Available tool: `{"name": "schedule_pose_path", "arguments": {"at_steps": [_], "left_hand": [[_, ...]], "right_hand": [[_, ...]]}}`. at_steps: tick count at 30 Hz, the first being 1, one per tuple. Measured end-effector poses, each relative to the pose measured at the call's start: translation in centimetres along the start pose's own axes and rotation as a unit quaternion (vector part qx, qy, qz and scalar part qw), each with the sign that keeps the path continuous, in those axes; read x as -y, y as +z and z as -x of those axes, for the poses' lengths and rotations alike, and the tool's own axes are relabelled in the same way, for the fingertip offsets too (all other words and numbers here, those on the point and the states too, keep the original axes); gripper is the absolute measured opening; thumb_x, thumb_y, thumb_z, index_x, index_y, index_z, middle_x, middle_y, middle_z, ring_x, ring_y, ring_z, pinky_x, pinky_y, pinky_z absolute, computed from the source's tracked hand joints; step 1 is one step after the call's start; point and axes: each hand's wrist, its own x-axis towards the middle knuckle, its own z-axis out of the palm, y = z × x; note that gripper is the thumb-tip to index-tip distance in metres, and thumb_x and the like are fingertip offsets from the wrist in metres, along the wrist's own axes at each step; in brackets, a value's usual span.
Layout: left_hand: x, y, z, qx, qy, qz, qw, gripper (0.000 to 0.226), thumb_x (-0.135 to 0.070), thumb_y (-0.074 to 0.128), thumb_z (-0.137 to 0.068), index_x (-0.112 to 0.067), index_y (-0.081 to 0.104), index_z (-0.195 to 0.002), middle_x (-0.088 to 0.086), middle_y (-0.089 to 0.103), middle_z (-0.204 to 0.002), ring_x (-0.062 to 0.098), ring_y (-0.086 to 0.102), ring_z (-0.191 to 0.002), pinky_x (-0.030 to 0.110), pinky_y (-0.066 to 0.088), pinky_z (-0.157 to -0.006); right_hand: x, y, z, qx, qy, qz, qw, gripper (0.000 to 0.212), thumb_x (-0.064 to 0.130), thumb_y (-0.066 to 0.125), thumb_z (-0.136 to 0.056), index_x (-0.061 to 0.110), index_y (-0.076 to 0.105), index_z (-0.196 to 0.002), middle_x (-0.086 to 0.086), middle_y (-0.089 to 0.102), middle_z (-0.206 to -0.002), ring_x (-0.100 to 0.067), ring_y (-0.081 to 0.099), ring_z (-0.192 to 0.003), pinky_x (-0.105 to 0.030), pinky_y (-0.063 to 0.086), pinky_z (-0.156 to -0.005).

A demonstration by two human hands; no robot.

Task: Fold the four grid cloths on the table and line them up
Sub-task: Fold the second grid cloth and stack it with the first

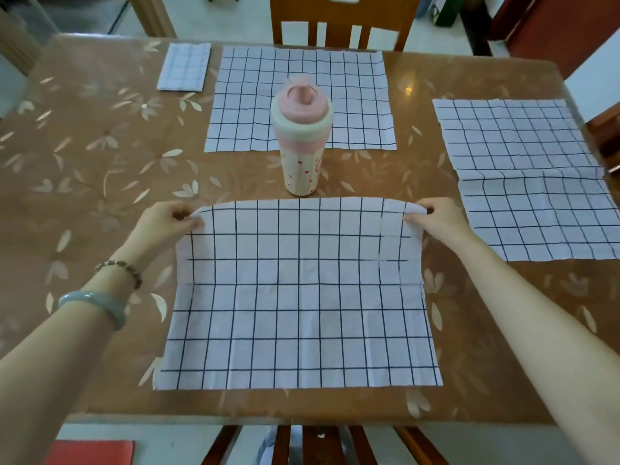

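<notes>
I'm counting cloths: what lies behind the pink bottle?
Behind the pink-capped cream bottle lies an unfolded white grid cloth, flat on the brown table. The bottle covers part of its near edge.

I note a pink-lidded bottle [303,135] upright on the worktop [100,146], a wooden chair [342,15] at its far edge, a second chair [320,446] nearside.

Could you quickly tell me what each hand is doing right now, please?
Left hand: pinching the far left corner of the near grid cloth.
Right hand: pinching its far right corner.
</notes>
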Motion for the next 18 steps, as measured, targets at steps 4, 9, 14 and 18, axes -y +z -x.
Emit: {"name": "schedule_pose_path", "arguments": {"at_steps": [4,9,14,18], "left_hand": [[-1.0,-2.2,1.5,0.005,0.031,0.026,0.999,0.017,-0.020,0.072,-0.083,-0.011,0.066,-0.069,0.004,0.058,-0.064,0.014,0.046,-0.061,0.015,0.033,-0.054],[-0.9,-3.8,6.0,0.062,0.054,-0.011,0.997,0.017,-0.019,0.076,-0.080,-0.021,0.068,-0.065,-0.012,0.065,-0.058,-0.003,0.054,-0.053,0.011,0.038,-0.055],[1.7,-2.7,11.4,0.129,0.041,-0.021,0.991,0.019,-0.018,0.080,-0.076,-0.032,0.071,-0.066,-0.017,0.068,-0.063,0.003,0.063,-0.065,0.024,0.044,-0.063],[3.9,-0.1,13.9,0.180,0.030,-0.085,0.979,0.026,-0.022,0.082,-0.073,-0.041,0.068,-0.062,-0.019,0.068,-0.073,0.002,0.061,-0.075,0.020,0.042,-0.067]], "right_hand": [[0.2,-2.4,2.8,-0.066,-0.023,-0.040,0.997,0.005,0.016,0.070,-0.081,0.011,0.070,-0.081,-0.008,0.065,-0.081,-0.017,0.055,-0.079,-0.020,0.039,-0.059],[-1.2,-2.9,9.6,-0.056,-0.014,-0.048,0.997,0.012,0.010,0.071,-0.081,0.018,0.073,-0.089,0.004,0.064,-0.082,-0.001,0.055,-0.074,-0.005,0.037,-0.060],[-5.6,-0.7,15.6,-0.016,-0.012,0.006,1.000,0.024,-0.002,0.068,-0.080,0.021,0.075,-0.082,0.005,0.069,-0.082,-0.006,0.062,-0.083,-0.010,0.043,-0.081],[-8.4,1.6,18.3,0.038,0.004,0.117,0.992,0.027,-0.004,0.059,-0.083,0.013,0.075,-0.098,-0.001,0.071,-0.104,-0.014,0.061,-0.100,-0.025,0.042,-0.094]]}}
